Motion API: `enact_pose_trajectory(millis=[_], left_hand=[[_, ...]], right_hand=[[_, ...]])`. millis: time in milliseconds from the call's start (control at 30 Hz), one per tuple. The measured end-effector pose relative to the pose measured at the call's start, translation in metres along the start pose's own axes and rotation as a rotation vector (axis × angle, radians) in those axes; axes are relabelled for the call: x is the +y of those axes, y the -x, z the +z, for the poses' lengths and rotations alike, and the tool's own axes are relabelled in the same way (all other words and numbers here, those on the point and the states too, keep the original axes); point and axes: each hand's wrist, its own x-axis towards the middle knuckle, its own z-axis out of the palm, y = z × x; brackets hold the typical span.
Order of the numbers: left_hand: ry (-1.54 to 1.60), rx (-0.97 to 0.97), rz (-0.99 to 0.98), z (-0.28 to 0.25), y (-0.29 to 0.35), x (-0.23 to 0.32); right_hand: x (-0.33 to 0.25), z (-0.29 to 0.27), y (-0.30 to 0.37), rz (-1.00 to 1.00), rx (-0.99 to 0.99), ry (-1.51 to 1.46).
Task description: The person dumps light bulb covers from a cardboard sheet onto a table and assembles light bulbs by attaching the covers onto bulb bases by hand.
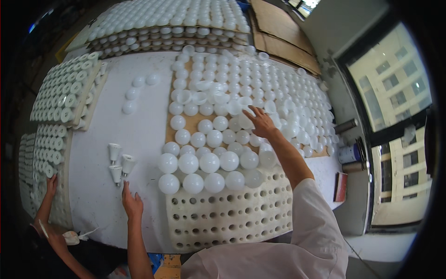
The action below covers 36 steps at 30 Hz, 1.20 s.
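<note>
Bulb covers: white round domes (209,162) stand in rows on the surface, seated in a perforated tray; more lie loose farther back.
Surface: white worktop (144,125), broad, ringed by stacked trays of the same parts.
Perforated tray: pale foam sheet (232,216) with round holes, near rows unfilled, far rows carrying domes.
Cone bases: three small white bases (118,165) stand together left of the tray.
Right hand: right hand (260,122) stretched over the loose domes, fingers extended; whether it pinches one, cannot tell.
Left hand: left hand (132,202) flat on the surface just below the cone bases, fingers together, holding nothing.
Other person: a hand (51,183) at the left tray stack.
Handling, judged: domes appear light, thin, smooth, likely crushable and prone to roll; take around the widest part, gently.
</note>
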Motion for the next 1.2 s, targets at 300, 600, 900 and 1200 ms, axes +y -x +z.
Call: enact_pose_trajectory(millis=[300,600,900,1200], left_hand=[[-0.317,0.301,-0.178,0.034,-0.128,-0.008],[-0.478,0.198,-0.060,0.040,-0.145,-0.018],[1.370,-0.081,-0.184,0.001,0.053,0.073],[1.198,-0.839,0.035,-0.025,0.228,0.208]], right_hand=[[0.000,0.012,-0.043,0.010,0.143,-0.219],[-0.028,-0.036,0.036,0.329,0.431,-0.811],[-0.076,-0.034,0.202,0.274,0.327,-1.488],[-0.184,-0.036,0.319,-0.008,0.029,-2.129]])
